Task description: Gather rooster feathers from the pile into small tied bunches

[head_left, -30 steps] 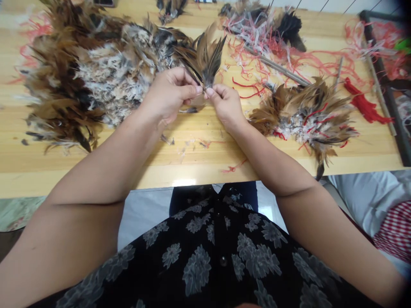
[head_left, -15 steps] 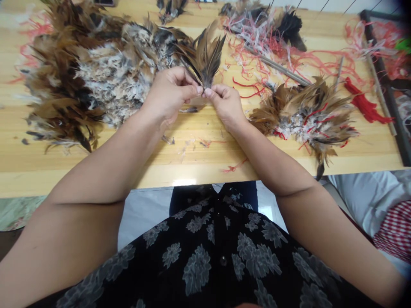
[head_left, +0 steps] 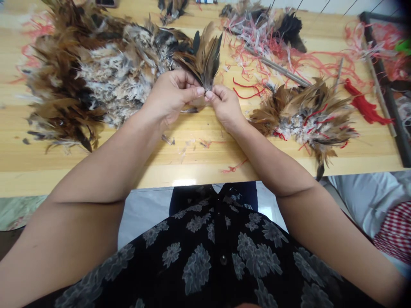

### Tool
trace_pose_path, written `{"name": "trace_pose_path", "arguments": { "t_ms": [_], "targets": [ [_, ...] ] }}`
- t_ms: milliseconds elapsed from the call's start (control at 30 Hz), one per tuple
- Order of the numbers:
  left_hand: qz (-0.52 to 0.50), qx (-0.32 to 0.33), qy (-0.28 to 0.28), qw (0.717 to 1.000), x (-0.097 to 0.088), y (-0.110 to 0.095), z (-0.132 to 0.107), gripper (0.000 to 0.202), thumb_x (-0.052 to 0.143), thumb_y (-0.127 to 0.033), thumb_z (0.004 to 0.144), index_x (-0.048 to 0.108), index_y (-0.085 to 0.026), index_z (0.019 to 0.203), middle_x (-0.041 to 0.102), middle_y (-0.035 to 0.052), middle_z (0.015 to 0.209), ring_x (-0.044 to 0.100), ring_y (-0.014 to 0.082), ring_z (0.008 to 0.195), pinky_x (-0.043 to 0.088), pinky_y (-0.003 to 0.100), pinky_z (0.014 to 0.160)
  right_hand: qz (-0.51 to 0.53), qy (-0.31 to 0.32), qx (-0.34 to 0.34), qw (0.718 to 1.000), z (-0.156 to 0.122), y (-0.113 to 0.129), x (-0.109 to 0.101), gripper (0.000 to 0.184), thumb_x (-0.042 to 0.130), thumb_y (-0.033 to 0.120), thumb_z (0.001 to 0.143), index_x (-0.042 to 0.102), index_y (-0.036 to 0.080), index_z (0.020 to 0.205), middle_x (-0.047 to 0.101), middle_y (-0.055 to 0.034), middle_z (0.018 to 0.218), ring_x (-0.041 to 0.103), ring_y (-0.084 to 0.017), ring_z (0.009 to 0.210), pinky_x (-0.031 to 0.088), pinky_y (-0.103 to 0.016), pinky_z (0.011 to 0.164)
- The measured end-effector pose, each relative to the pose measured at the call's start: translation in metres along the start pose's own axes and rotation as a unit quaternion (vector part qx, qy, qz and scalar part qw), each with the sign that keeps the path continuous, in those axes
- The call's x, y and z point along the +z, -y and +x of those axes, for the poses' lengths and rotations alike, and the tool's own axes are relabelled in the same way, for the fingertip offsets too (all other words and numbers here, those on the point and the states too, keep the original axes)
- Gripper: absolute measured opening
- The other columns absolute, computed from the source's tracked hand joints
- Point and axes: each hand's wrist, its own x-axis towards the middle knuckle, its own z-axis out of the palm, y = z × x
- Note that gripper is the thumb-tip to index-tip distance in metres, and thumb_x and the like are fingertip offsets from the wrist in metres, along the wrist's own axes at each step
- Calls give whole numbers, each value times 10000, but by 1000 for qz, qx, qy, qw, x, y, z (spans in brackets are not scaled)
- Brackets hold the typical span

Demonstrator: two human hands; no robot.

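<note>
Brown and black feathers (head_left: pixel 208 55) fan upward in a small bunch, their quill ends pinched between my two hands. My left hand (head_left: pixel 175 92) is closed, thumb and forefinger pressed on the base of the bunch. Against it, my right hand (head_left: pixel 226 105) pinches the same base from the right, thumb tip nearly touching the other thumb. Just left of my hands lies a large pile of brown feathers with pale fluffy bases (head_left: pixel 112 81). To the right sits a smaller heap of feather bunches (head_left: pixel 308 113) tied with red yarn.
Pink and white plastic strands (head_left: pixel 257 34) tangle at the back with a thin grey rod (head_left: pixel 279 68). Red yarn pieces (head_left: pixel 366 102) lie at right beside a dark-framed tray (head_left: pixel 385 85). The wooden table's front edge (head_left: pixel 154 182) runs before my body. Checked cloth (head_left: pixel 394 226) shows lower right.
The feather bunch has turned slightly between my fingers, and a dark feather now stands up at its left side. My hands have barely shifted.
</note>
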Motion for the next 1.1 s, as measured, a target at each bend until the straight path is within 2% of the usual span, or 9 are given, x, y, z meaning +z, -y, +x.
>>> {"name": "trace_pose_path", "arguments": {
  "t_ms": [133,267,500,633,800,867,967,1033,1100],
  "targets": [
    [32,-18,6,999,-1,-4,-5,480,1176,-468,796,727,-300,825,791,13,754,850,313,949,646,428,807,-5,16,0,1000,-2,1,-2,410,777,401,1199,632,259,842,549,15,834,687,-225,1006,650,-452,1211],
    [25,-25,4,999,0,-1,-6,519,1190,-488,828,710,-290,818,793,21,764,875,328,1028,661,426,838,-24,29,-12,999,-5,4,-4,419,807,373,1171,627,262,809,558,-6,854,710,-260,1091,617,-480,1268],
    [-15,-24,24,999,1,4,-4,549,1249,-482,769,742,-287,847,843,10,879,869,294,1035,717,430,914,-26,32,-24,999,-8,7,-2,475,881,524,1132,626,275,818,608,-7,869,705,-266,1113,610,-466,1244],
    [-20,-30,7,999,3,3,-1,529,1213,-415,814,705,-266,812,806,17,833,889,318,1037,736,422,876,-8,35,-15,999,-6,6,0,534,924,597,1101,611,268,819,623,7,856,687,-232,1040,614,-425,1165],
    [71,-5,46,996,-19,-17,-4,256,1082,-290,878,829,-257,865,878,62,944,867,303,980,725,477,1005,-19,31,-33,999,-4,3,-3,452,840,483,1177,637,249,848,629,11,881,715,-221,1071,596,-397,1156],
    [186,22,75,979,-34,-32,-6,156,1016,-294,896,867,-262,926,914,57,1016,863,316,1021,716,485,1061,-30,25,-37,999,-2,1,-4,404,763,413,1225,658,240,875,640,11,901,713,-206,1048,587,-383,1126],
    [371,10,144,918,-51,-47,-9,103,946,-289,886,873,-253,949,886,6,947,865,338,1044,692,489,1163,-44,10,-31,998,-1,-2,-5,394,695,413,1269,679,237,917,627,17,893,678,-187,971,571,-366,1042],
    [441,-14,170,881,-55,-46,-7,110,944,-238,857,871,-255,938,830,-11,873,866,365,1059,656,516,1244,-53,3,-26,998,0,-4,-5,404,680,449,1282,682,241,935,598,23,875,648,-181,928,558,-360,992],
    [463,-24,168,870,-54,-36,-4,119,935,-196,844,855,-265,897,773,-1,819,860,405,1124,618,528,1293,-58,-4,-23,998,1,-7,-6,421,673,482,1287,679,245,939,567,29,863,628,-176,905,551,-357,974]
  ]
}}
